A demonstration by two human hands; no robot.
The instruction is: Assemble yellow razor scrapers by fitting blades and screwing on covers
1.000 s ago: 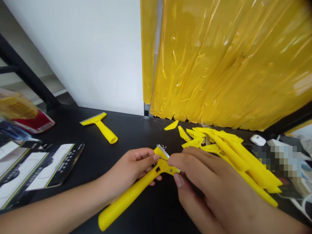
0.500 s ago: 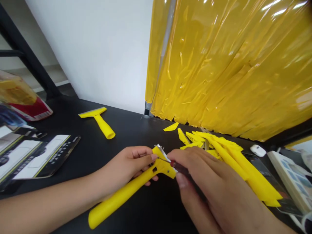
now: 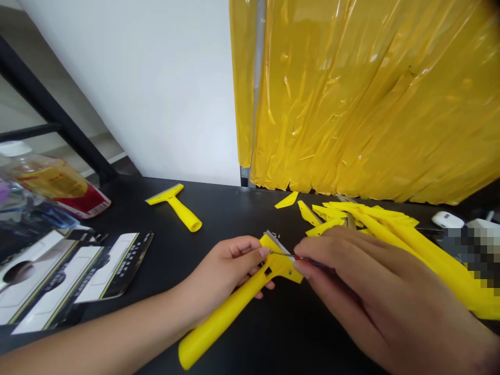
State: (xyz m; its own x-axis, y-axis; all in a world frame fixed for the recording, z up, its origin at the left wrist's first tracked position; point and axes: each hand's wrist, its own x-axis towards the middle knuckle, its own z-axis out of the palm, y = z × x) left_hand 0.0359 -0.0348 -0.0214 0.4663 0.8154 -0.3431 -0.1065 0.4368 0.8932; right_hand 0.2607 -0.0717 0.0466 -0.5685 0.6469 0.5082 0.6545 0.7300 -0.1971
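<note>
Left hand (image 3: 230, 266) grips a scraper (image 3: 226, 319), right hand (image 3: 377, 286) a screwdriver (image 3: 298, 257) against its head (image 3: 279, 264); beyond the left, another scraper (image 3: 174, 202) seems assembled; beyond the right, yellow parts (image 3: 410, 246) lie loose.

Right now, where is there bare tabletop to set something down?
The black tabletop is bare between the lying scraper and the loose yellow piece, beyond the left hand. Crowded: right, the heap of yellow parts; far left, packaging cards and a red-labelled bottle.
</note>
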